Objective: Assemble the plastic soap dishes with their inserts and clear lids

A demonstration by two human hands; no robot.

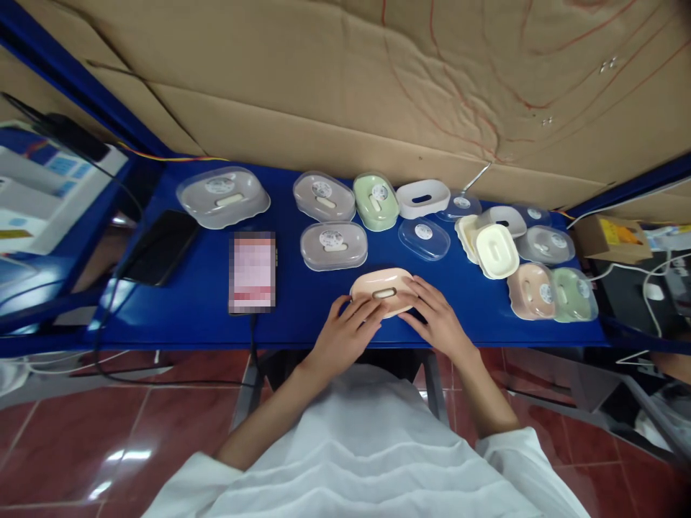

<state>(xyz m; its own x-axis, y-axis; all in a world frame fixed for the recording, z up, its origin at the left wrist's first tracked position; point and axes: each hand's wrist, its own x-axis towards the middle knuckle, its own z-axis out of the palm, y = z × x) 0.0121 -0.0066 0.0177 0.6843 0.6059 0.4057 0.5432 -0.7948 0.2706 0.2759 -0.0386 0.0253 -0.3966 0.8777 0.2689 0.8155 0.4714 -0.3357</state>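
A peach oval soap dish point(371, 285) with a slot in its middle lies on the blue table, near its front edge. My left hand point(350, 331) rests its fingers on the front left side, curled around the rim. At the right end, my right hand point(436, 316) grips the edge between thumb and fingers. No clear lid shows on this dish, and my fingers hide part of its front. Just behind it is a grey soap dish under a clear lid point(333, 247); a loose clear lid point(424, 239) with a round label lies behind to the right.
More lidded dishes, grey point(223, 197) and green point(376, 201), stand along the back. To the right are a white dish shell point(423, 198), a cream tray point(497, 252) and a lidded peach dish point(532, 291). A phone point(253, 273) with a cable lies left. Cardboard point(270, 72) walls the back.
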